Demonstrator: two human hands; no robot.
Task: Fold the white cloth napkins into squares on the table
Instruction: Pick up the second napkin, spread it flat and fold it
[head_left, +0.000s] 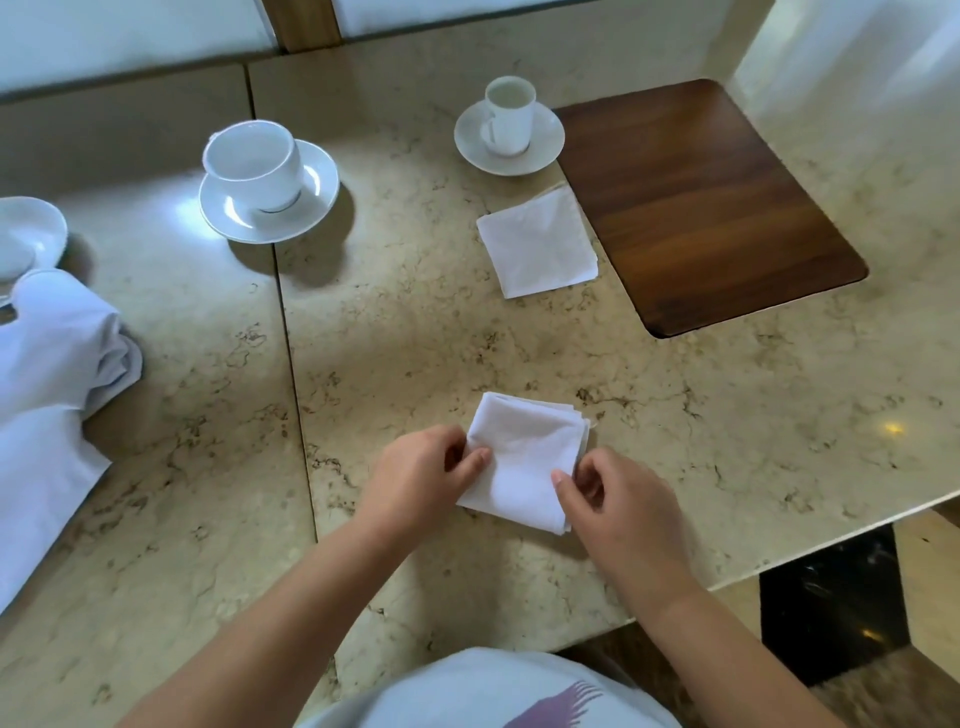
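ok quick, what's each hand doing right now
Left hand: fingers pinched on the left edge of the folded napkin.
Right hand: fingers pinched on the napkin's right edge.

Both forearms are bare, with no sleeves, watch or rings showing on the left hand (415, 480) or right hand (621, 512). Below them, a white shirt (467, 691) carries a purple, perhaps feather-like, streaked print
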